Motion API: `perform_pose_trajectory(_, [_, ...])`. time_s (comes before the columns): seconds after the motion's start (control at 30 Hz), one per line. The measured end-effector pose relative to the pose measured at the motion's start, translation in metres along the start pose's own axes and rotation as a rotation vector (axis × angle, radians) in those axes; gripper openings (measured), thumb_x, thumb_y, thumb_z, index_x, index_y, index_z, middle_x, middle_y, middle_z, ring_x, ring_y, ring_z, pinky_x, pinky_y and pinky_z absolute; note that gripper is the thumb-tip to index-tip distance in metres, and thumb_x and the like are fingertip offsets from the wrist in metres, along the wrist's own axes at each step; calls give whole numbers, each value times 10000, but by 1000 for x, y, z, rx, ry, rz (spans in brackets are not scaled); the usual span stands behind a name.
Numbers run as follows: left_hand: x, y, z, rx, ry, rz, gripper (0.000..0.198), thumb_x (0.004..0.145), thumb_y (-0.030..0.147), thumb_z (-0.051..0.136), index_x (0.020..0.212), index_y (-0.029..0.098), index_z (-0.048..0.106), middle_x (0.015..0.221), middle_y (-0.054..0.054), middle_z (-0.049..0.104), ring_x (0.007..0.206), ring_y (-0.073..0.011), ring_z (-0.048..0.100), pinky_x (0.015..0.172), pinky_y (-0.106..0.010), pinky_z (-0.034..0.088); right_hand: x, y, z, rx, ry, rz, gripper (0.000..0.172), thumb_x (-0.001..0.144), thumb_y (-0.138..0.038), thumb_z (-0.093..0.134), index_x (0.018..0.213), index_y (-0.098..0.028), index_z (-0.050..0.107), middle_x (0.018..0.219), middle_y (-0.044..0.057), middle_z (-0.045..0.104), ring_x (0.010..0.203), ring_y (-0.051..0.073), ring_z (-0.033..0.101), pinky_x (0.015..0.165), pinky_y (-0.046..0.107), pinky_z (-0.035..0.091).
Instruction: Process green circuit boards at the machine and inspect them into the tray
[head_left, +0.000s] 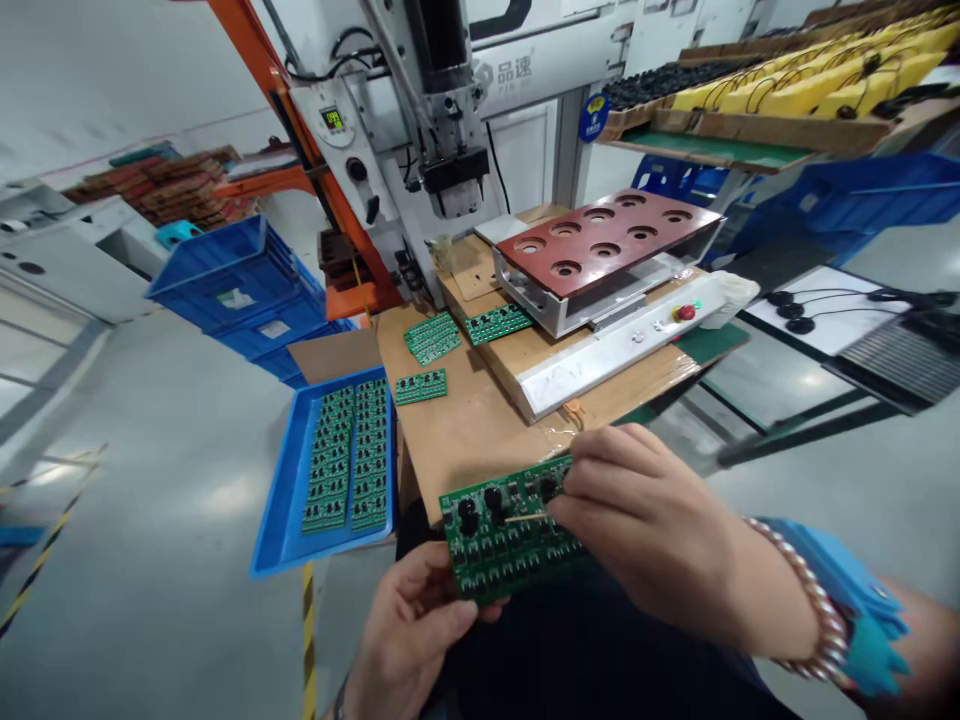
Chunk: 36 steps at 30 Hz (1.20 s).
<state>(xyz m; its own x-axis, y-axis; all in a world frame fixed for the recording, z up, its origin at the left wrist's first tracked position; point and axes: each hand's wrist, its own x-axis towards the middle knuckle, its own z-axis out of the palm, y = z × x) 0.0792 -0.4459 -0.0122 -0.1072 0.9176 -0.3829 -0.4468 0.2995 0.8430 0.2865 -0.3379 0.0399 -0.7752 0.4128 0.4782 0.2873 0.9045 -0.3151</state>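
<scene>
A green circuit board (510,555) with black round parts along its upper edge is tilted up in front of me. My left hand (416,625) grips its lower left corner, thumb on the front face and fingers behind. Over the board's right part, my right hand (637,510) pinches a thin pale wooden stick (525,518). The stick's tip points left, close to the black parts; whether it touches one I cannot tell. My right hand hides the board's upper right portion. A beaded bracelet (814,600) and a blue band (862,600) circle the right wrist.
More circuit boards (421,386) lie on the brown worktable (457,440). A blue tray (281,500) at left holds rows of boards. Behind stands a press machine (454,150) with a red-brown fixture plate (581,235) and a red button (684,313). Blue crates (225,285) are stacked at left.
</scene>
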Motion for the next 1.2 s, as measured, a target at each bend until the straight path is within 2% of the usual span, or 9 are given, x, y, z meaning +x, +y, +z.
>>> perform_pose_trajectory(0.1, [0, 0, 1, -11, 25, 4, 264, 566, 192, 803, 821, 189, 735, 725, -51, 753, 657, -196, 675, 584, -256, 523, -2, 1, -2, 3, 15, -1, 155, 830, -72, 458, 883, -125, 594, 736, 47, 521, 814, 181, 431, 685, 337, 325])
perform_pose_trajectory(0.37, [0, 0, -1, -4, 3, -5, 258, 571, 197, 802, 820, 181, 736, 716, -56, 748, 650, -197, 672, 584, -263, 518, -3, 3, -6, -8, 67, -8, 160, 815, -62, 479, 904, -122, 597, 755, 66, 544, 829, 201, 460, 686, 350, 341])
perform_pose_trajectory(0.63, [0, 0, 2, -17, 28, 1, 278, 549, 199, 812, 818, 187, 743, 714, -51, 750, 645, -194, 674, 571, -249, 517, 0, 4, -3, -17, 80, -12, 165, 805, -54, 480, 900, -120, 598, 745, 58, 540, 790, 184, 433, 685, 354, 350])
perform_pose_trajectory(0.83, [0, 0, 0, 1, -15, -13, 269, 562, 207, 811, 823, 202, 746, 723, -42, 757, 649, -186, 678, 582, -243, 519, 3, 6, -3, -31, 99, -17, 161, 817, -66, 460, 867, -130, 599, 738, 56, 541, 755, 174, 419, 686, 360, 356])
perform_pose_trajectory(1.07, [-3, 5, 8, 0, 49, -9, 286, 519, 225, 833, 791, 203, 749, 696, -31, 752, 623, -180, 674, 561, -238, 513, 3, 6, -4, -56, 124, -22, 138, 818, -71, 481, 847, -132, 601, 772, 59, 557, 801, 180, 439, 731, 365, 369])
perform_pose_trajectory(1.2, [-2, 6, 5, 8, 7, -28, 280, 521, 224, 834, 785, 200, 745, 690, -32, 749, 625, -184, 676, 567, -245, 514, 3, 6, -6, -70, 124, -29, 139, 825, -75, 476, 839, -136, 601, 763, 57, 554, 811, 184, 448, 743, 368, 367])
